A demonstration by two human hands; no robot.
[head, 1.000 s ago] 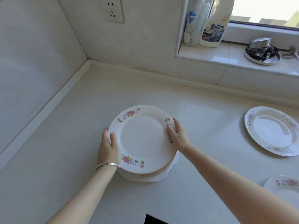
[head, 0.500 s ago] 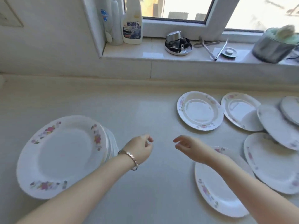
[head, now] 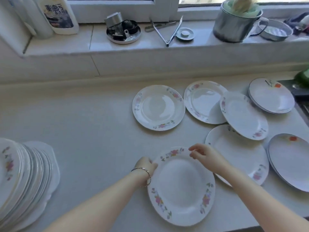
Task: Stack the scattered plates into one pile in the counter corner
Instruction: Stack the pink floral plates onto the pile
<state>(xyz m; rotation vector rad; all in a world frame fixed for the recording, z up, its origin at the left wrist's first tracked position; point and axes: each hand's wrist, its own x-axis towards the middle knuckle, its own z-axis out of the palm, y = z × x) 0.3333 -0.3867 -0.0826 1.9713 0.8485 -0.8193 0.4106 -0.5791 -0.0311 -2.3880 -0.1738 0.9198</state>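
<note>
A white floral plate (head: 182, 188) lies at the counter's front edge, and both my hands are on its rim. My left hand (head: 145, 165), with a bracelet at the wrist, grips the left rim. The fingertips of my right hand (head: 206, 155) pinch the far rim. This plate overlaps a second floral plate (head: 242, 156) to its right. The pile of plates (head: 20, 181) stands at the far left, partly cut off. Several more plates lie scattered behind and to the right, among them one floral plate (head: 158, 108) and an orange-marked plate (head: 291, 161).
On the window sill stand a detergent bottle (head: 58, 14), a round metal dish (head: 123, 31), tongs (head: 168, 29), a metal pot (head: 234, 22) and a bowl (head: 275, 30). A green object (head: 302, 77) and a sink edge sit at the far right.
My view has swung right, away from the pile. Both hands left the pile, crossed over empty and now hold the rim of the nearest loose floral plate.
</note>
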